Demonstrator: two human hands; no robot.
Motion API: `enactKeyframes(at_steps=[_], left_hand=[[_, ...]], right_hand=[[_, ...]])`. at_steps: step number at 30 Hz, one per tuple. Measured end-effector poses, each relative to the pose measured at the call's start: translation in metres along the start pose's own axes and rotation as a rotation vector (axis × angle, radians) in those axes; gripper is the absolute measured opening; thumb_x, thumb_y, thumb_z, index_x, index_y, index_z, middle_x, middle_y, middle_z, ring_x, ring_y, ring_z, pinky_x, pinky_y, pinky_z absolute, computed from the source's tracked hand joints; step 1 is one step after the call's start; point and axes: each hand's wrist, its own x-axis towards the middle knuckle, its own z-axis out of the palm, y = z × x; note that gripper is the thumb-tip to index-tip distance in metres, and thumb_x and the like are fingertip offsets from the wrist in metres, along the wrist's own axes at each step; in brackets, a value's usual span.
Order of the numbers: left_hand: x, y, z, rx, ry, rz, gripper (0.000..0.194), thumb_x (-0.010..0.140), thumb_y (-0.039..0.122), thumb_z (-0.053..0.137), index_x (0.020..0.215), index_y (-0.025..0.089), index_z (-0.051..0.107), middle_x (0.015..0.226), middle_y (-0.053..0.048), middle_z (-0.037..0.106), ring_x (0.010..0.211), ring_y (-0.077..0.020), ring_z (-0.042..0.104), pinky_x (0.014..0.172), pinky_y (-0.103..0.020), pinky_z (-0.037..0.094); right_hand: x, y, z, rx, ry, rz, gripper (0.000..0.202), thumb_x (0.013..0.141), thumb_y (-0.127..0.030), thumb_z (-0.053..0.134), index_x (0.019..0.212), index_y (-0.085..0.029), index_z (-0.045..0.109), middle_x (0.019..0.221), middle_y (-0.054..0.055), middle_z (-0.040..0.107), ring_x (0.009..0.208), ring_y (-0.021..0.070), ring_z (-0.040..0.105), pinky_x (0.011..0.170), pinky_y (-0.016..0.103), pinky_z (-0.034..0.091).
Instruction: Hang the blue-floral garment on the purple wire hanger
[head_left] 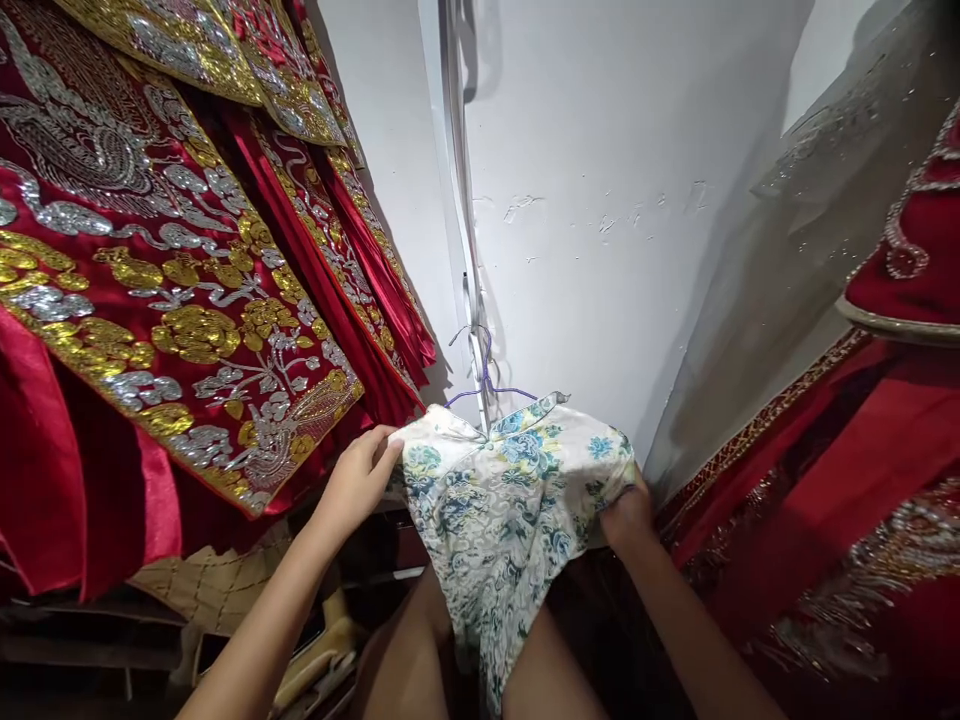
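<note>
A white floral dress (495,510) with blue, green and yellow flowers hangs in front of me. It is on a thin purple wire hanger (488,365), whose hook is up against a white upright strip (454,150) by the wall. At the dress's left sleeve, my left hand (367,468) pinches the cloth edge between thumb and fingers. The other sleeve is gripped by my right hand (628,515), with its fingers partly hidden behind the cloth. The lower part of the dress hangs between my legs.
Red garments with gold and silver sequin embroidery (187,310) hang close on the left. More red beaded garments (862,450) and sheer fabric (795,240) hang on the right. A scuffed white wall (600,230) stands ahead. Wooden furniture (319,660) is low at the left.
</note>
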Motion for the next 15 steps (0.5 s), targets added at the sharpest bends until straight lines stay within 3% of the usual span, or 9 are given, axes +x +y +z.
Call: enactKeyframes(at_steps=[4,8,10,12,15], left_hand=[[-0.005,-0.003,0.011,-0.13,0.2,-0.08,0.032,0.092,0.044,0.047,0.095,0.018,0.067,0.087,-0.004,0.07,0.078,-0.0209,0.062,0.073,-0.031,0.046],[0.014,0.017,0.002,-0.258,0.329,-0.018,0.029,0.091,0.041,0.054,0.101,0.018,0.067,0.097,-0.006,0.07,0.087,-0.0211,0.062,0.079,-0.031,0.047],[0.023,0.03,-0.004,-0.261,0.285,0.072,0.031,0.091,0.042,0.054,0.108,0.019,0.066,0.109,-0.007,0.069,0.098,-0.0228,0.061,0.087,-0.033,0.047],[0.026,0.037,-0.004,-0.163,0.165,0.167,0.038,0.09,0.045,0.057,0.121,0.022,0.063,0.121,-0.007,0.065,0.111,-0.0261,0.056,0.097,-0.039,0.043],[0.017,0.037,0.017,0.0,0.005,0.261,0.047,0.088,0.05,0.061,0.127,0.026,0.059,0.121,-0.007,0.065,0.115,-0.0298,0.051,0.103,-0.049,0.036]], right_hand=[[0.005,-0.021,0.008,-0.011,0.06,-0.042,0.039,0.086,-0.056,0.064,0.107,-0.024,0.071,0.092,0.0,0.077,0.086,0.02,0.073,0.073,0.031,0.062],[-0.003,-0.05,0.025,-0.091,0.07,-0.09,0.041,0.086,-0.052,0.066,0.116,-0.023,0.069,0.1,0.004,0.077,0.099,0.0247,0.072,0.084,0.035,0.061],[-0.022,-0.064,0.029,-0.155,0.03,-0.08,0.05,0.09,-0.059,0.058,0.125,-0.025,0.066,0.109,0.007,0.076,0.109,0.0281,0.069,0.091,0.04,0.059],[-0.053,-0.074,0.029,-0.259,0.002,-0.079,0.057,0.092,-0.064,0.05,0.134,-0.029,0.062,0.12,0.007,0.073,0.121,0.0301,0.064,0.098,0.044,0.055],[-0.106,-0.077,0.027,-0.349,-0.083,-0.066,0.064,0.089,-0.074,0.043,0.139,-0.038,0.058,0.126,0.005,0.071,0.131,0.0312,0.056,0.101,0.047,0.053]])
